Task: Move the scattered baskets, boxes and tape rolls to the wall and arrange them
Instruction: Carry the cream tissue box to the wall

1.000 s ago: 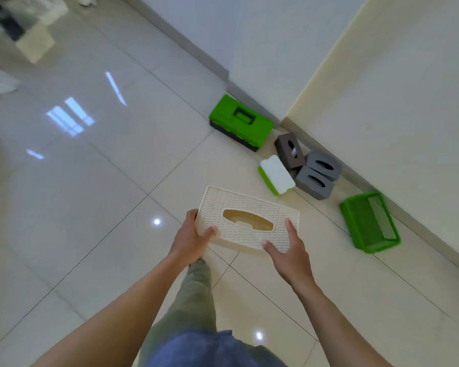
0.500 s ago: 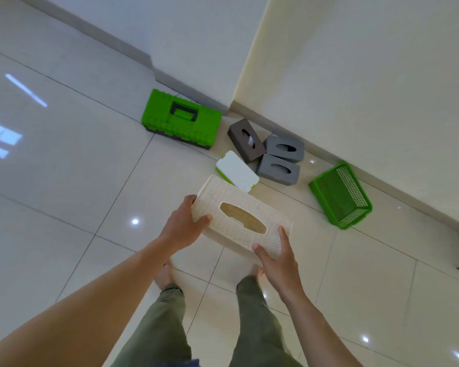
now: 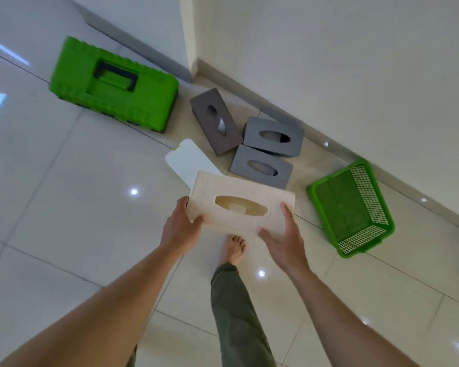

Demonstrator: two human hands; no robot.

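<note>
Two bare forearms are showing from the lower corners — no sleeves, watch, bands or rings are visible on them. The left hand (image 3: 179, 229) and the right hand (image 3: 282, 241) are both uncovered, with short, plain nails on the fingers that can be seen. Below them, one trouser leg (image 3: 236, 311) is showing in olive-green cloth, loose and lightly creased, its hem sitting folded at the ankle. A sliver of the same olive fabric is peeking in at the bottom edge, further left. The foot (image 3: 235, 249) under the hem is wearing nothing — no shoe or sock.
</note>
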